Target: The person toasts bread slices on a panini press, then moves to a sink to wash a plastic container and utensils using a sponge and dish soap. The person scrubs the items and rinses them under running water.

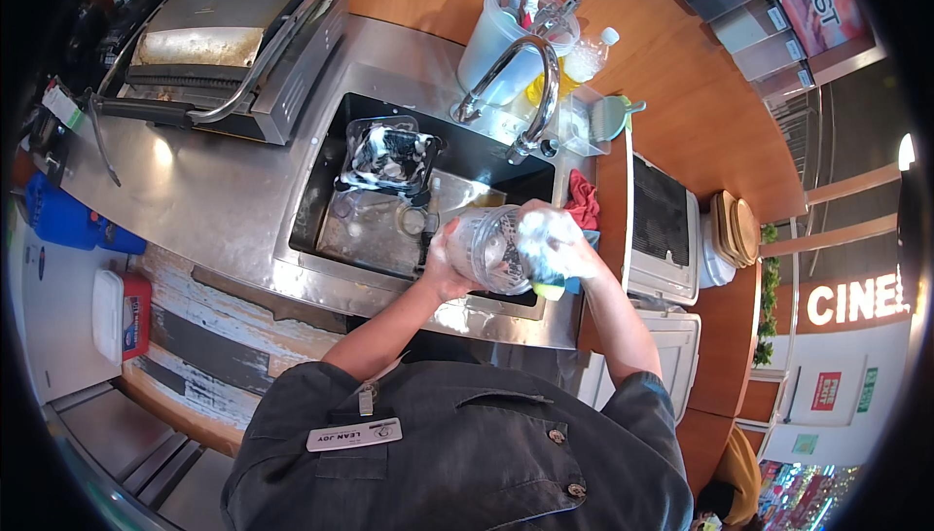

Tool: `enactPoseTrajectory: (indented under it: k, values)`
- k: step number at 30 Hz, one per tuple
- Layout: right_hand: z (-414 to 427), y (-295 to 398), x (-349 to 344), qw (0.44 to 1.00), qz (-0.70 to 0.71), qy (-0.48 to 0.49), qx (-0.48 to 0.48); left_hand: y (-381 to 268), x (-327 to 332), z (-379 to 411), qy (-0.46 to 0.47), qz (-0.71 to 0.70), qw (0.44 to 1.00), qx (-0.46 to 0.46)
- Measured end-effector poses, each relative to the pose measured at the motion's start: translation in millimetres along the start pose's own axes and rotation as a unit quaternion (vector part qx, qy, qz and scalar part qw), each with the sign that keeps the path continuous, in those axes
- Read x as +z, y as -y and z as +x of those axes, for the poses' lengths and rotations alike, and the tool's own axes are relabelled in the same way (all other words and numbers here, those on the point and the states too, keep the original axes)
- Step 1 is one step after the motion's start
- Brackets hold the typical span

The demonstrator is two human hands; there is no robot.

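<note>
A clear round container (487, 248), wet and streaked with suds, is tilted on its side over the front right of the sink (350, 232). My left hand (445, 265) grips it around its left end. White foam covers most of my right hand (558, 246), which holds a yellow-and-green sponge (549, 289) at the container's right end. Inside the sink, a soapy black tray (394, 155) lies at the back left. Several other wet items, hard to make out, rest on the sink floor near a clear round piece (412, 220).
A chrome faucet (543, 86) arches over the sink's back right. Behind it stand a utensil tub (481, 53) and a bottle of yellow liquid (584, 60). A red cloth (581, 201) lies at the right rim. A contact grill (226, 49) occupies the left counter.
</note>
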State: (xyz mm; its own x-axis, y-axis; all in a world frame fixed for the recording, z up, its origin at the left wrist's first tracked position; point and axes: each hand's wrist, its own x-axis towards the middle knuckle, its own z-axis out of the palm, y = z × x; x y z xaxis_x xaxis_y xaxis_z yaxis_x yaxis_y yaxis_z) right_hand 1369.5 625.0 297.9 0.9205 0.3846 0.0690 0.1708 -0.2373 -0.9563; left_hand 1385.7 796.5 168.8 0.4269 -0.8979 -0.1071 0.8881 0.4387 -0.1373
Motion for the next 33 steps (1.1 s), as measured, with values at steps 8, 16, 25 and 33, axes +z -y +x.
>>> enactPoseTrajectory:
  k: [8, 16, 25, 33]
  values:
    - [1.0, 1.9, -9.8, 0.99, 0.1, -0.099, 0.008, -0.5, 12.3, -1.4, 0.016, -0.007, 1.0, 0.004]
    - [-20.9, 17.3, -18.3, 0.988, 0.113, -0.089, 0.061, -18.6, 7.5, -2.4, -0.083, 0.021, 0.992, 0.097]
    - [-9.0, -21.7, -3.8, 0.978, -0.079, -0.086, 0.173, -27.9, 1.9, 20.6, -0.072, 0.061, 0.99, 0.102]
    - [-10.9, -68.0, -12.8, 0.93, -0.294, -0.115, 0.187, -35.7, 5.9, 22.2, -0.219, 0.213, 0.952, 0.006]
